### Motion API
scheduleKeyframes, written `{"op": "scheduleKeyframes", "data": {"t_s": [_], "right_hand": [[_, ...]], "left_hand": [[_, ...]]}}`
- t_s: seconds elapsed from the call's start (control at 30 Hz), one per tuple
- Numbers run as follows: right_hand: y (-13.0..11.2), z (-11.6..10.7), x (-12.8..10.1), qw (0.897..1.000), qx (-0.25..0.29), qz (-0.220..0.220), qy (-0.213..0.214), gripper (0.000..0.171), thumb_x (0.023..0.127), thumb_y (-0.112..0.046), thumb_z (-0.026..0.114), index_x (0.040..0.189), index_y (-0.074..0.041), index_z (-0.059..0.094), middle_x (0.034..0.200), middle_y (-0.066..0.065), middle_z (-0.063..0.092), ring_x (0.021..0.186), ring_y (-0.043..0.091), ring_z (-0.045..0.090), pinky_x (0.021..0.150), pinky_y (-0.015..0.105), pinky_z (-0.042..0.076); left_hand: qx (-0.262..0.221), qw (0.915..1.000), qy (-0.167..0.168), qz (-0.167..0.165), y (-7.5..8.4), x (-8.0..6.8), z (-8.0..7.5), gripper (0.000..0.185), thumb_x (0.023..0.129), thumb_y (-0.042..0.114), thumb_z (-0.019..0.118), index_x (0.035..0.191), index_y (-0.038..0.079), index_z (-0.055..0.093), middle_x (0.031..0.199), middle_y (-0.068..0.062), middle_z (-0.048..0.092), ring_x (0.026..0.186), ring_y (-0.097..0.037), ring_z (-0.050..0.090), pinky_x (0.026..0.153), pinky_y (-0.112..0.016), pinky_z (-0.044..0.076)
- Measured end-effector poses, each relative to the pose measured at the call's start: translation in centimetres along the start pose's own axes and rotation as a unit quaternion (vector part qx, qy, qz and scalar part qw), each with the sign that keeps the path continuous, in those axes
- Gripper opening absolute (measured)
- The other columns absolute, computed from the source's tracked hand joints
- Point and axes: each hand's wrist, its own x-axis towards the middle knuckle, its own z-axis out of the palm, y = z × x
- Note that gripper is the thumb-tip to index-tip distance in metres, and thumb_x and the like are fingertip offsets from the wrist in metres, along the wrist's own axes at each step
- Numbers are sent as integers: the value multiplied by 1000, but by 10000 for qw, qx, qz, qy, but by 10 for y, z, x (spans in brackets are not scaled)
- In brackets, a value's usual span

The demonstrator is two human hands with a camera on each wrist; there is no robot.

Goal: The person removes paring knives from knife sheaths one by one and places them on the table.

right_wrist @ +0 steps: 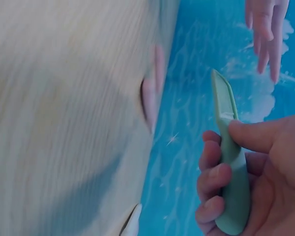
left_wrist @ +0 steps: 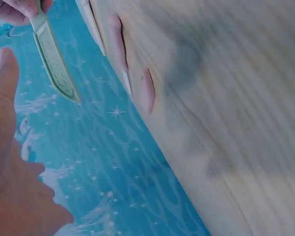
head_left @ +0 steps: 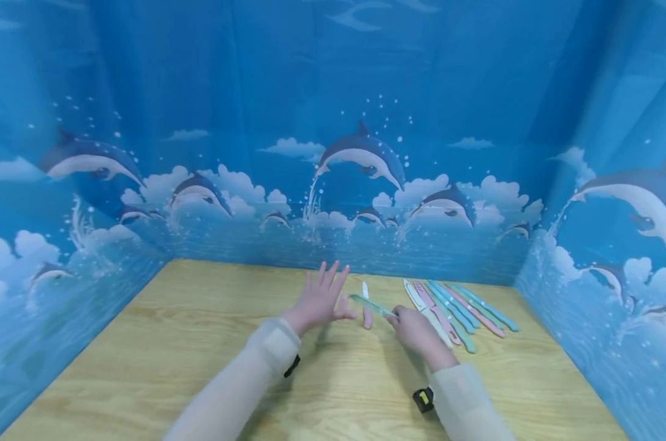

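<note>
One green knife [head_left: 372, 304] is being gripped by its handle in the right hand [head_left: 416, 331], raised above the counter [head_left: 200, 343] beside the pink knife [head_left: 367, 309], seemingly for handover; the left hand [head_left: 320, 301] is being held open, fingers spread.

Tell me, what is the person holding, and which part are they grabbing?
The right hand holds a green knife by its handle, blade end pointing at the left hand, which is open and holds nothing.

The head view looks forward and down over the wooden surface [head_left: 200, 343] from above. Both wrist views sit close and tilted, sharing the green knife [left_wrist: 54, 64] and pink knife [right_wrist: 150, 93].
</note>
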Motion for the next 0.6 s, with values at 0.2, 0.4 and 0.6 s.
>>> {"op": "scheduleKeyframes", "data": {"t_s": [0.2,0.4,0.6], "right_hand": [[-16,3,-15,9984,-189,-505,194,19,98,-23,56,97,-6,64,67,-1,53,56,13,44,51,28,37],[-25,7,-30,9961,-176,-849,164,15,96,-23,59,93,-9,64,67,-3,54,56,12,45,52,28,39],[-34,7,-41,9927,-218,-1181,134,23,94,-22,61,110,-7,67,100,9,71,87,26,67,76,45,55]], "left_hand": [[-90,9986,54,510,6,-17,2,98,85,54,63,155,9,12,160,-14,17,147,-38,14,114,-62,15],[-301,9977,64,604,14,-32,4,94,85,56,61,154,10,17,156,-15,29,145,-34,26,116,-52,24],[-104,9966,-89,816,24,-41,2,81,87,53,60,150,11,32,151,-11,40,142,-28,33,117,-47,25]]}}
